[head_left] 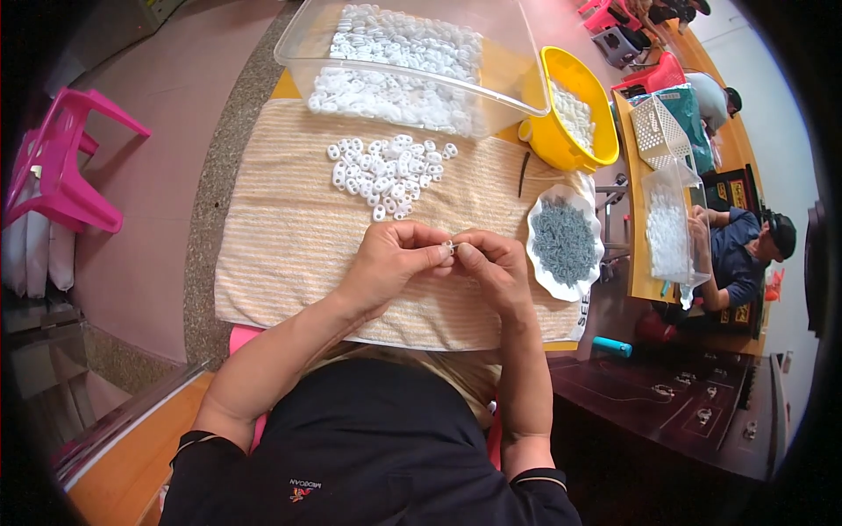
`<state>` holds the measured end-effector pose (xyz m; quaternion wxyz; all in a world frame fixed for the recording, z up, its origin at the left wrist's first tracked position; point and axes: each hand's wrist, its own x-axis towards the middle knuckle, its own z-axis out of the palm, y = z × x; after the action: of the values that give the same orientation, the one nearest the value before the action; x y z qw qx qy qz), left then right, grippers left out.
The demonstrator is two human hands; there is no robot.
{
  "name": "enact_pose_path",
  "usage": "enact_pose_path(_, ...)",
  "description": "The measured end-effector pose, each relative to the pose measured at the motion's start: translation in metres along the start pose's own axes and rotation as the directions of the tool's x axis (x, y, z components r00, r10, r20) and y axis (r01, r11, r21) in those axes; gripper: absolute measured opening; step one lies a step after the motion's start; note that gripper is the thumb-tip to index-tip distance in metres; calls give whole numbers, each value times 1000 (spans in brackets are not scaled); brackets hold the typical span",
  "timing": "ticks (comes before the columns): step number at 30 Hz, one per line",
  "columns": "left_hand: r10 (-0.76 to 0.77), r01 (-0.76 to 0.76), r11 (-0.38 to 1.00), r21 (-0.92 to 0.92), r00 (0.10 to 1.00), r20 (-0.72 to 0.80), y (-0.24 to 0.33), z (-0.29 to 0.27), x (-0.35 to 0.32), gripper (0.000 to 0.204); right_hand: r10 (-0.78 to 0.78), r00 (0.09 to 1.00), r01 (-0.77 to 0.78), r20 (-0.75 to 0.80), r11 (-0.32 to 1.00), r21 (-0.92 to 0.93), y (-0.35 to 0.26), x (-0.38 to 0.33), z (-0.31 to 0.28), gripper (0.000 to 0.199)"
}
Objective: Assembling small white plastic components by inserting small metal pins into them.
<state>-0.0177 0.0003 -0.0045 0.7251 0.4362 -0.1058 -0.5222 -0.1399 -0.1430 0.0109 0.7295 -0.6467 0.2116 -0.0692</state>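
My left hand (395, 263) and my right hand (495, 267) meet over the striped towel (281, 254), thumbs and forefingers pinched together. Between the fingertips shows a small white piece (451, 246), mostly covered; my left fingers grip it. Whatever my right fingertips pinch is too small to make out. Just beyond my hands lies a loose pile of white oval plastic parts with two holes (390, 171). To the right of my right hand, a scalloped white dish (537, 273) holds many small grey pieces (564, 241).
A clear plastic bin (504, 96) full of white parts stands at the far edge, beside a yellow basket (605, 140) with more white pieces. A thin black strip (524, 174) lies on the towel. Pink stool (66, 167) at left; a co-worker (741, 250) sits at right.
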Motion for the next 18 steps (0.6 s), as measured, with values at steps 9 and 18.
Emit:
enact_pose_path(9,-27,26,996,-81,1000,-14,1,-1,-1,16,10,1000,-10,-6,994,104,5,0,-10,22)
enact_pose_path(18,-2,2,1000,-23,1000,6,0,-1,0,17,0,1000,-2,14,993,121,5,1,-5,17)
